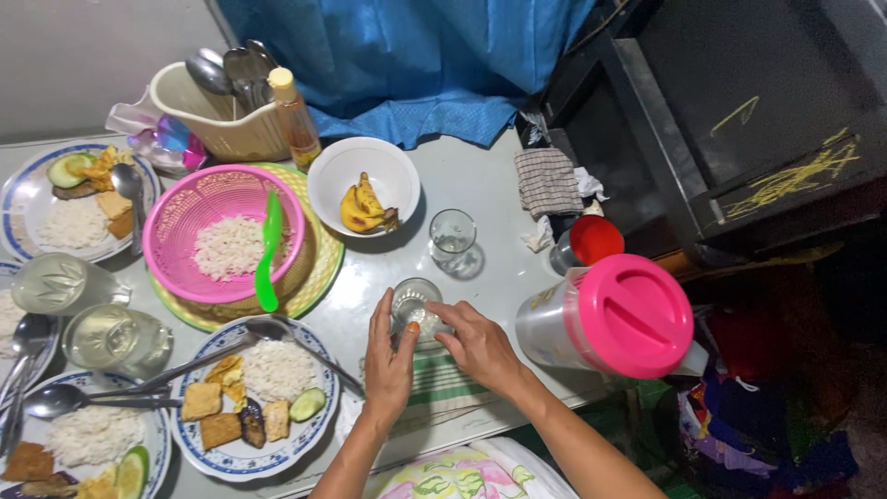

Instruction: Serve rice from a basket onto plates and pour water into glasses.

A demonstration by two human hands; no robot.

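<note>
Near the table's (480,185) near edge, left hand (388,360) and right hand (476,344) close lightly around a glass (413,305), probably fragile, slippery, best gripped round its sides.

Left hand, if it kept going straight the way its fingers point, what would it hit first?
The left hand already touches the small glass. Past that, likely the white bowl holding bananas, though depth is uncertain.
</note>
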